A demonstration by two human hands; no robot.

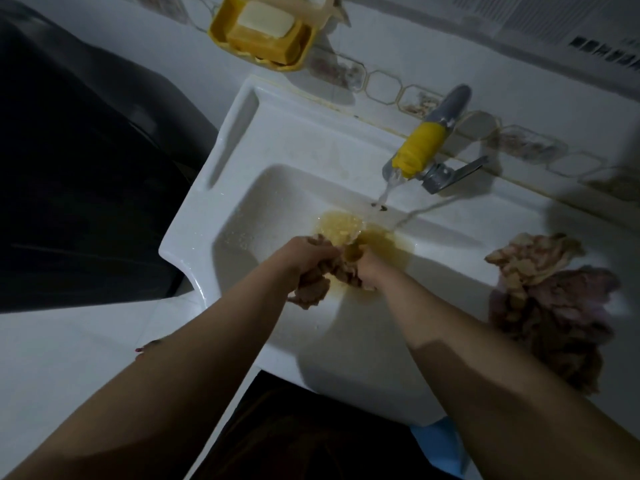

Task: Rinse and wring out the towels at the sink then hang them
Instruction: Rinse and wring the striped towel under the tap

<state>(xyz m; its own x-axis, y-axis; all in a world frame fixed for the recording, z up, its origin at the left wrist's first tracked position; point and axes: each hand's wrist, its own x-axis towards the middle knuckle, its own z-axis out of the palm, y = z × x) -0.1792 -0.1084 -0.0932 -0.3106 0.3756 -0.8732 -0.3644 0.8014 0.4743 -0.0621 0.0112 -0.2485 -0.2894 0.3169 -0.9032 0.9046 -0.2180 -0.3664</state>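
Note:
A wet brownish-pink towel (313,287) is bunched over the basin of the white sink (277,140). My left hand (304,254) grips its left part, with a fold hanging below. My right hand (369,270) grips its right part. Both hands hold the towel just under the stream from the grey tap with a yellow nozzle (420,148), which is running. Yellowish water (346,226) pools at the drain behind my hands. More crumpled towels (550,306) lie heaped on the sink's right rim.
A yellow soap dish (263,39) with a pale bar hangs on the tiled wall above the sink. A dark bulky object (86,174) stands to the left. Something blue (443,445) shows below the sink's front edge.

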